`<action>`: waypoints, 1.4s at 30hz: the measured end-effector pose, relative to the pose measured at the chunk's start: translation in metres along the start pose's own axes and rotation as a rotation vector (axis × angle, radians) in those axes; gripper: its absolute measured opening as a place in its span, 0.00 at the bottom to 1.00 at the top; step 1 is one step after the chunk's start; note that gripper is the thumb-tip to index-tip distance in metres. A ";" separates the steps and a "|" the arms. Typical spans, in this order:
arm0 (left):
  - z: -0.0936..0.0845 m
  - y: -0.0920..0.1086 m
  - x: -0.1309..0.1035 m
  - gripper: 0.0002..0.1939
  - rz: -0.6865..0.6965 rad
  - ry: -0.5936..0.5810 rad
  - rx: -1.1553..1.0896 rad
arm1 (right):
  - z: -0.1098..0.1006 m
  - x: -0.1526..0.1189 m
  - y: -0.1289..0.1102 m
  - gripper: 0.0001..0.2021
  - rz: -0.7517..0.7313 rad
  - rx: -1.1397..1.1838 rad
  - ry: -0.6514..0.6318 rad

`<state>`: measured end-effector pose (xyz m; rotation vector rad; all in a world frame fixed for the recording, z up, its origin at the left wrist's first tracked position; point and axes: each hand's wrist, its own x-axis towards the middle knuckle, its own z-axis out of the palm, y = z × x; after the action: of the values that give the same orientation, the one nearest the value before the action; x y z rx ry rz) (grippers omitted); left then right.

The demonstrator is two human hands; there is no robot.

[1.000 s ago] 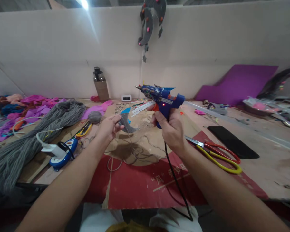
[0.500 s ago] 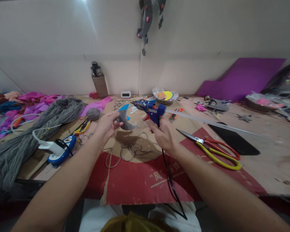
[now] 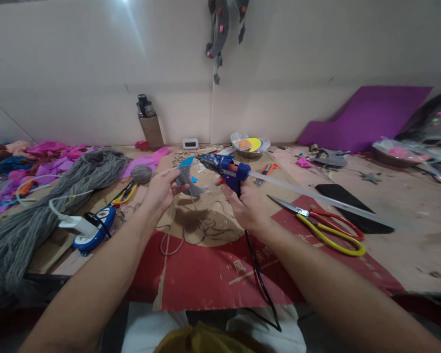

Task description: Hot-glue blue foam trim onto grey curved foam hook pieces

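Note:
Between the fingers of my left hand (image 3: 166,189) is a crescent moon shape (image 3: 186,177), mostly wrapped in grey yarn, with a bare blue tip at its top. My right hand (image 3: 247,205) grips a blue hot glue gun (image 3: 230,169) by its handle. Its nozzle points left and lies close to the blue tip; whether they touch I cannot tell. A long clear glue stick (image 3: 312,195) sticks out of the gun's back, and a black cord hangs below. Loose grey yarn (image 3: 196,228) trails beneath the moon onto the cardboard.
Red-and-yellow-handled scissors (image 3: 325,228) and a black phone-like slab (image 3: 353,208) lie at right. On the left are a blue power strip (image 3: 94,234), a yellow utility knife (image 3: 125,192) and a thick grey yarn hank (image 3: 62,196). A bowl (image 3: 252,153) stands at the back.
The glue gun has shifted slightly left and down, its nozzle now nearer the moon's blue tip. The moon has turned a little in my left hand.

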<state>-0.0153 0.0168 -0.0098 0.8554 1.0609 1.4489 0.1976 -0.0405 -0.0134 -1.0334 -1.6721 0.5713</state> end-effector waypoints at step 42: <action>0.012 -0.006 -0.015 0.12 0.245 -0.042 0.244 | 0.010 0.000 0.007 0.18 -0.001 -0.136 -0.079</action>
<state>-0.0003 0.0041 -0.0107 1.2198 1.1471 1.5143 0.1911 -0.0360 -0.0223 -1.1201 -1.8011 0.5094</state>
